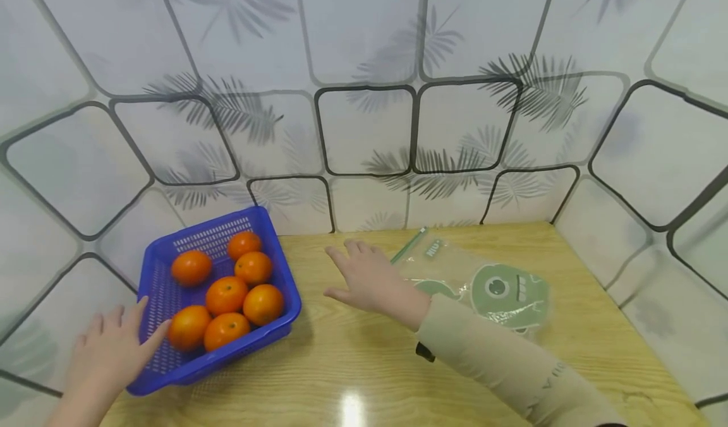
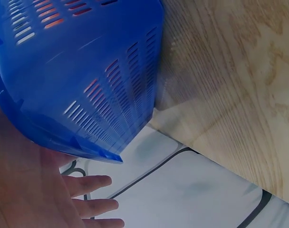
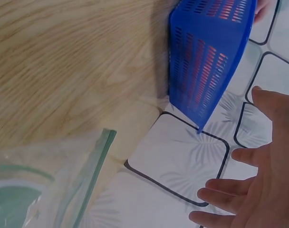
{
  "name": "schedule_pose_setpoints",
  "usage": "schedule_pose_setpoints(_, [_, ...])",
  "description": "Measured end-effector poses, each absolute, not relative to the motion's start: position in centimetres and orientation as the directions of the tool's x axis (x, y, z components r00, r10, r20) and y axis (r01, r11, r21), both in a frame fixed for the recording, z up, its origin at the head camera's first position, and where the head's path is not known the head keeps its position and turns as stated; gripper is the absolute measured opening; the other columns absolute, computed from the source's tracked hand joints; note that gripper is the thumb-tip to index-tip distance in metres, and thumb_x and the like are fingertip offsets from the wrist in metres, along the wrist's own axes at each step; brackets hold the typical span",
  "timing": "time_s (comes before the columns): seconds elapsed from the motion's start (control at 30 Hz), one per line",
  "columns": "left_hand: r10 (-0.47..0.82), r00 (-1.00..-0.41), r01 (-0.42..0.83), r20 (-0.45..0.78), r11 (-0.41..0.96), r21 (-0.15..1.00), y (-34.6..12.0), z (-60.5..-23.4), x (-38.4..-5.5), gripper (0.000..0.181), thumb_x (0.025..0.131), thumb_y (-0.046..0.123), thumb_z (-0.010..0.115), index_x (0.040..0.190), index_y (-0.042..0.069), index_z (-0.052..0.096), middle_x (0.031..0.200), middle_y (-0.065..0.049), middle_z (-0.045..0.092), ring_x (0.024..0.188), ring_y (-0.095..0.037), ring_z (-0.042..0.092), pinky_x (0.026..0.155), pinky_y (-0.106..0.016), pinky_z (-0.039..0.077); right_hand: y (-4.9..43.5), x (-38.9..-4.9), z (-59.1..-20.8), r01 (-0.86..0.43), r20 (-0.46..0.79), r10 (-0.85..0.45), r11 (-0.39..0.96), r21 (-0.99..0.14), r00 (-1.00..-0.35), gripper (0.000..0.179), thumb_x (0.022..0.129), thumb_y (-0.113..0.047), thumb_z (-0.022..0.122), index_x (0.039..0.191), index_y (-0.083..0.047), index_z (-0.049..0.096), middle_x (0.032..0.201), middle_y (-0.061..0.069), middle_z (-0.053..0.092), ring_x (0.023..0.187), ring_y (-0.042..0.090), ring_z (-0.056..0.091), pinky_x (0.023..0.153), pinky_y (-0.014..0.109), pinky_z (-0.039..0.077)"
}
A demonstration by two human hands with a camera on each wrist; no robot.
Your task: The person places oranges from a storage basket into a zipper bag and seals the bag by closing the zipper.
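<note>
A blue perforated plastic basket (image 1: 289, 275) stands on the left of the table, holding several oranges (image 1: 226, 295). Beside its left rim is my left hand (image 1: 110, 351), fingers spread; in the left wrist view the hand (image 2: 35, 190) overlaps the basket's edge (image 2: 78, 52), and whether it touches I cannot tell. My right hand (image 1: 370, 278) hovers with fingers extended between the basket and a clear zip bag (image 1: 455, 256), holding nothing. Printed with a green one-eyed monster, the bag lies flat, partly hidden by the right forearm. Its green zip strip (image 3: 94, 175) shows in the right wrist view.
The wood-grain table (image 1: 341, 357) meets a patterned wall covering (image 1: 370, 130) at the back, left and right. A small black object (image 1: 424, 351) shows beneath the right sleeve (image 1: 506, 364).
</note>
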State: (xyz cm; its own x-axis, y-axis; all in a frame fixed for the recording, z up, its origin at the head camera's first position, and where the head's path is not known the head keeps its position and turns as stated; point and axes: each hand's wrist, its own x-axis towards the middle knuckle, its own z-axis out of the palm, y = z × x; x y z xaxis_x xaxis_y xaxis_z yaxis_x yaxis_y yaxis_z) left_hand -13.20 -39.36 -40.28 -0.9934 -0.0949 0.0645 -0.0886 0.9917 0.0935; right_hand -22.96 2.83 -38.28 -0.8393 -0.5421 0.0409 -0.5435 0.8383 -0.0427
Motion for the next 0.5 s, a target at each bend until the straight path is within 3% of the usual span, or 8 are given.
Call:
schedule_pose_setpoints(0.17, [-0.088, -0.995, -0.084, 0.054, 0.994, 0.074, -39.3, -40.7, -13.1, 0.082, 0.108, 0.058, 0.044, 0.151, -0.012, 0.04, 0.138, -0.056, 0.036, 0.123, -0.076, 0.034, 0.096, -0.086, 0.036, 1.7, -22.9, -38.9, -0.561, 0.061, -0.559, 0.828, -0.012, -0.827, 0.083, 0.1, -0.072, 0.052, 0.165, -0.022, 0.037, 0.156, 0.017, 0.053, 0.143, 0.034, 0.054, 0.111, 0.05, 0.053])
schedule_pose_setpoints(0.5, [-0.091, -0.996, -0.09, 0.008, 0.994, 0.057, -39.1, -41.1, -13.2, 0.073, 0.109, 0.05, 0.046, 0.152, -0.009, 0.04, 0.141, -0.056, 0.034, 0.125, -0.076, 0.033, 0.099, -0.086, 0.034, -0.5, -22.6, -39.7, -0.579, 0.041, -0.577, 0.815, -0.031, -0.815, 0.08, 0.101, -0.068, 0.054, 0.163, -0.019, 0.04, 0.151, 0.015, 0.058, 0.137, 0.031, 0.059, 0.104, 0.046, 0.057])
